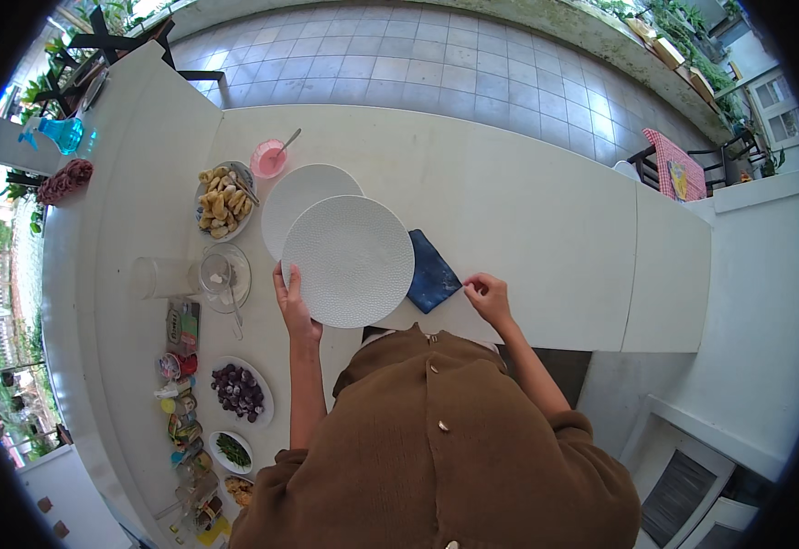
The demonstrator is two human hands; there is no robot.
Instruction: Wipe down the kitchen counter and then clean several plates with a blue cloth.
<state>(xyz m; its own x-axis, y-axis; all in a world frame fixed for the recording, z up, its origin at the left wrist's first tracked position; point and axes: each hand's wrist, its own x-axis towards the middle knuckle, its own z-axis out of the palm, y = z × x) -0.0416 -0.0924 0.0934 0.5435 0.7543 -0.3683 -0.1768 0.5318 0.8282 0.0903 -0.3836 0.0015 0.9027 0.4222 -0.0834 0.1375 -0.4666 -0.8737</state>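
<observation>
My left hand [298,305] grips the left edge of a round white textured disc [351,264], a plate or a placemat, with the thumb on top. It is tilted and overlaps a second such disc [317,178] lying on the white counter [509,226]. A dark blue folded cloth [431,274] lies to the right, partly hidden under the front disc. My right hand [487,298] pinches the cloth's right corner between thumb and fingers.
On the left stand a pink cup [269,159] with a spoon, a plate of fried food [224,202], glassware [224,278], a box [183,326], a plate of grapes [238,392], a bowl of greens [232,451] and several jars [197,473]. The counter's far edge [399,108] borders a tiled floor.
</observation>
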